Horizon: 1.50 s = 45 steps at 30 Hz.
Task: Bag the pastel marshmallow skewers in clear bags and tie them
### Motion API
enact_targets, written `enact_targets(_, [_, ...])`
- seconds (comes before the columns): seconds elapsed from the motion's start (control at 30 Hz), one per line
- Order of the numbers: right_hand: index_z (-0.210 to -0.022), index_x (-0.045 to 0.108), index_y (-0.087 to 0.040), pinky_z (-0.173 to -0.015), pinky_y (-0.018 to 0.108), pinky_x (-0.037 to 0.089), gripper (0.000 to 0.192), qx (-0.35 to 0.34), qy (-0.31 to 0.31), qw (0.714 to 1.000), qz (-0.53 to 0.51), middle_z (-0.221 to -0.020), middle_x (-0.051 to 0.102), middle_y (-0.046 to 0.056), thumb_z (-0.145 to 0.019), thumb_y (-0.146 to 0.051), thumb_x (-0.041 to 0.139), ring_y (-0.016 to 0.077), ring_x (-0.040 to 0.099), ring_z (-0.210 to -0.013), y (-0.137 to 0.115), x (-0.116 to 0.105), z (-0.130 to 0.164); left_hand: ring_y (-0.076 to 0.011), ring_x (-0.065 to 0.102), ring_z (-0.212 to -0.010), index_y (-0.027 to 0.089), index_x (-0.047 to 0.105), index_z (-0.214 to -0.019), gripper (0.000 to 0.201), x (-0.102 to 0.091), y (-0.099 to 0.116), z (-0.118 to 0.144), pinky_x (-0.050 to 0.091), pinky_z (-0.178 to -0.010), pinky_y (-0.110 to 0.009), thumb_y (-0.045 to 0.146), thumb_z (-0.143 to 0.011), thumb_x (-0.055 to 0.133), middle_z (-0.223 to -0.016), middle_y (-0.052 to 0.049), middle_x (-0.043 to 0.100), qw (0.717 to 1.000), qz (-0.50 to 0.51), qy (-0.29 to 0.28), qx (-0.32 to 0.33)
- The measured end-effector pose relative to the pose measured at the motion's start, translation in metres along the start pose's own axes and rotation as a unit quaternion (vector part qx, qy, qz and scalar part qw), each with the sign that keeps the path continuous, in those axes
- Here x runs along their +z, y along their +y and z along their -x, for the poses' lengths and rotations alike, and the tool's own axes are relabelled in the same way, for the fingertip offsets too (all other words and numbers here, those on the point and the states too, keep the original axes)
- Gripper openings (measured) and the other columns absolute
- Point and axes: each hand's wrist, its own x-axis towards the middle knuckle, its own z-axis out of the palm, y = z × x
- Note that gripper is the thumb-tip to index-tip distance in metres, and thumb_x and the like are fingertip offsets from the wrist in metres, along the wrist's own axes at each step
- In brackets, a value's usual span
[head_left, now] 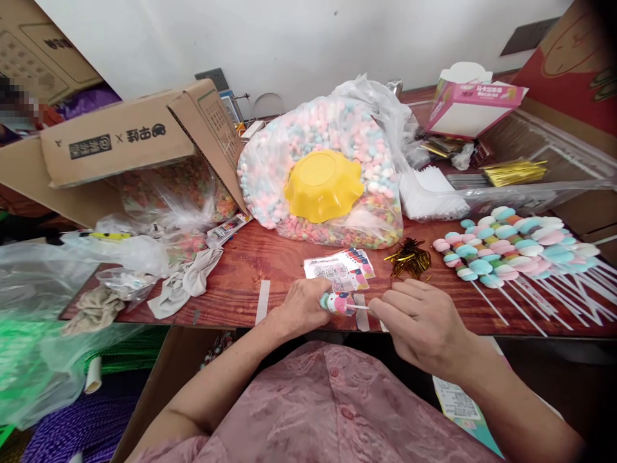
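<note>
My left hand (303,307) is closed round a bagged marshmallow skewer (339,302), held level above the table's front edge. Its pink, white and green end shows past my fingers, and the rest is covered by the hand. On the right, the fingers of my right hand (424,321) pinch the skewer's white stick. Just beyond my hands lie printed cards (340,269) with codes on them. A loose bunch of gold twist ties (409,258) sits behind my right hand. Farther right is a heap of pastel marshmallow skewers (515,247), their sticks toward me.
A big clear bag of marshmallows (270,154) stands at the back with a yellow scalloped bowl (325,183) upside down on it. An open carton (125,138) leans at left near grey gloves (187,283). Behind the skewers is a clear plastic tray (554,190).
</note>
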Motion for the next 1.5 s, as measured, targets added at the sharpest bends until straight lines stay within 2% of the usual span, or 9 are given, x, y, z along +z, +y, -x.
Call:
enact_targets(0.23, [-0.078, 0.059, -0.018, -0.059, 0.032, 0.033, 0.024, 0.012, 0.015, 1.0, -0.016, -0.066, 0.057, 0.003, -0.084, -0.006, 0.039, 0.0166, 0.047, -0.063, 0.003, 0.032, -0.002, -0.0123, 0.048, -0.066, 0.016, 0.061, -0.073, 0.029, -0.004, 0.005, 0.004, 0.033, -0.061, -0.024, 0.04, -0.07, 0.077, -0.07, 0.002, 0.057, 0.986, 0.157, -0.055, 0.014])
enact_targets(0.43, [-0.084, 0.062, -0.018, -0.059, 0.029, 0.034, 0.025, 0.011, -0.024, 0.997, -0.076, -0.067, 0.057, 0.002, -0.084, -0.005, 0.039, 0.0153, 0.049, -0.063, 0.027, 0.027, -0.008, -0.008, 0.043, -0.058, 0.014, 0.07, -0.079, 0.037, -0.027, 0.003, 0.003, 0.033, -0.056, -0.022, 0.051, -0.077, 0.068, -0.065, 0.002, 0.054, 0.873, 0.457, -0.162, -0.054])
enact_targets(0.6, [-0.099, 0.064, -0.02, -0.066, 0.029, 0.043, 0.021, 0.111, 0.054, 0.98, -0.154, -0.087, 0.065, 0.006, -0.089, -0.014, 0.047, 0.016, 0.056, -0.074, 0.03, 0.049, -0.016, -0.0083, 0.044, -0.055, 0.013, 0.069, -0.065, 0.034, -0.011, 0.008, -0.005, 0.035, -0.055, -0.022, 0.046, -0.072, 0.072, -0.058, 0.001, 0.056, 0.875, 0.472, 0.029, -0.099])
enact_targets(0.7, [-0.122, 0.055, -0.022, -0.065, 0.029, 0.049, 0.033, 0.303, 0.183, 0.899, -0.258, -0.111, 0.062, 0.009, -0.09, -0.024, 0.056, 0.0151, 0.058, -0.077, 0.015, 0.072, -0.013, -0.0116, 0.051, -0.063, 0.016, 0.072, -0.072, 0.029, -0.001, 0.011, -0.01, 0.043, -0.063, -0.025, 0.045, -0.075, 0.07, -0.065, -0.001, 0.062, 0.873, 0.449, 0.161, -0.103])
enact_targets(0.8, [-0.103, 0.062, -0.021, -0.059, 0.027, 0.048, 0.018, 0.375, 0.209, 0.834, -0.347, -0.088, 0.063, 0.003, -0.087, -0.028, 0.062, 0.0136, 0.056, -0.067, -0.003, 0.088, -0.012, -0.0133, 0.055, -0.07, 0.017, 0.073, -0.076, 0.026, 0.008, 0.012, -0.012, 0.046, -0.07, -0.027, 0.043, -0.079, 0.068, -0.073, -0.002, 0.065, 0.875, 0.434, 0.202, -0.077])
enact_targets(0.93, [-0.071, 0.06, -0.02, -0.06, 0.027, 0.046, 0.017, 0.375, 0.231, 0.827, -0.349, -0.066, 0.056, -0.001, -0.088, -0.024, 0.059, 0.0133, 0.053, -0.063, -0.01, 0.092, -0.017, -0.015, 0.058, -0.081, 0.018, 0.073, -0.092, 0.035, 0.02, 0.012, -0.009, 0.048, -0.079, -0.029, 0.051, -0.085, 0.061, -0.086, -0.004, 0.066, 0.848, 0.494, 0.164, -0.097])
enact_targets(1.03, [-0.08, 0.066, -0.021, -0.065, 0.029, 0.047, 0.011, 0.326, 0.249, 0.86, -0.303, -0.075, 0.061, 0.001, -0.088, -0.019, 0.058, 0.0144, 0.057, -0.069, -0.006, 0.09, -0.021, -0.0152, 0.058, -0.08, 0.017, 0.071, -0.101, 0.046, 0.025, 0.01, -0.007, 0.049, -0.078, -0.029, 0.058, -0.084, 0.059, -0.085, -0.004, 0.064, 0.804, 0.571, 0.103, -0.128])
enact_targets(1.23, [-0.087, 0.07, -0.024, -0.065, 0.033, 0.048, 0.013, 0.313, 0.315, 0.87, -0.212, -0.081, 0.059, 0.004, -0.087, -0.017, 0.058, 0.0177, 0.057, -0.075, -0.014, 0.099, -0.027, -0.013, 0.055, -0.083, 0.017, 0.07, -0.091, 0.04, 0.024, 0.009, -0.007, 0.045, -0.082, -0.027, 0.056, -0.083, 0.063, -0.085, -0.002, 0.06, 0.803, 0.586, 0.058, -0.087])
enact_targets(1.5, [-0.094, 0.068, -0.024, -0.075, 0.036, 0.05, 0.014, 0.336, 0.299, 0.864, -0.226, -0.094, 0.062, 0.005, -0.089, -0.019, 0.055, 0.0193, 0.06, -0.087, -0.011, 0.104, -0.026, -0.0063, 0.052, -0.06, 0.011, 0.067, -0.079, 0.031, 0.016, 0.001, -0.012, 0.04, -0.06, -0.019, 0.037, -0.068, 0.08, -0.068, 0.0, 0.06, 0.671, 0.726, -0.025, -0.145])
